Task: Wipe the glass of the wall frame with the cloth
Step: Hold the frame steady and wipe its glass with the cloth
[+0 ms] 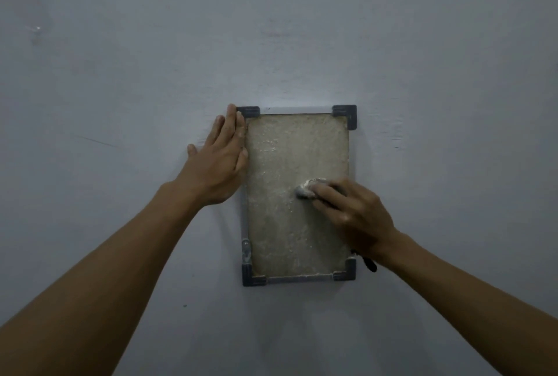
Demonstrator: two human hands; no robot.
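Glass (290,164) of the wall frame (344,111) stands tall at picture centre, long axis vertical. Right hand (353,212) pinches the cloth (308,188) on its right middle; left hand (219,158), fingers straight, rests along the frame's upper-left edge. Unwiped glass lies above and below the cloth.

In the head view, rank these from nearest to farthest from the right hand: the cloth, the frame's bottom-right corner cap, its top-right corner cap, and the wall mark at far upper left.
Measured from the right hand:
1. Cloth, held in its fingers against the glass.
2. Bottom-right corner cap, just below the wrist.
3. Top-right corner cap, above the hand.
4. Wall mark, far upper left.
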